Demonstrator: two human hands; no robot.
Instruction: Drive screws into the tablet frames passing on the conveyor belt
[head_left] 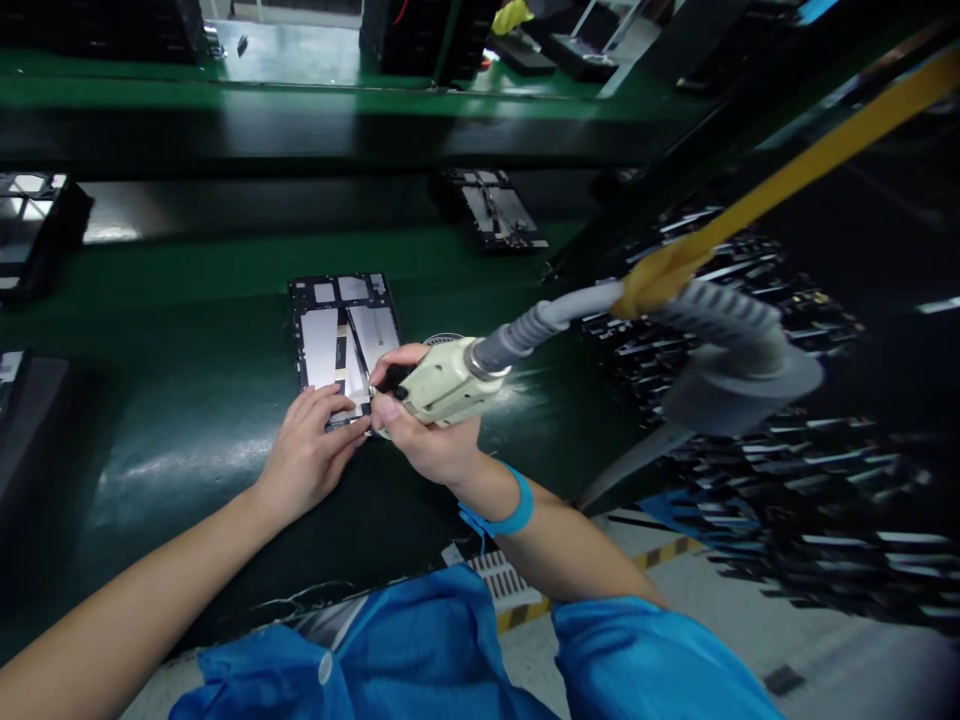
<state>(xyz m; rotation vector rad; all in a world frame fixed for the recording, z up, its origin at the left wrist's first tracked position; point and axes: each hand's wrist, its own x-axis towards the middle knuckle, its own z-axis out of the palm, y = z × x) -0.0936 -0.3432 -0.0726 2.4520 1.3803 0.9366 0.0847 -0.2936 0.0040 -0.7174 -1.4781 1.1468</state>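
A tablet chassis [318, 330] with a black frame and silvery inner panels lies on the green bench in front of me. My left hand [309, 450] rests on its lower edge, fingers stretched over the panel and fingertips close to the lower right corner. In my right hand [431, 440] is a cream electric screwdriver [450, 380], held tilted with its front end at that same corner. My fingers hide most of the tip, so I cannot tell what it touches. A blue band [517, 505] circles my right wrist.
The screwdriver's grey cable [585, 300] is tied to a yellow strap [810, 170] overhead. Similar chassis [495, 205] lie further back and at left, such as this one [26, 225]. Dense stacks of dark parts [810, 480] stand at right beside the bench [187, 420].
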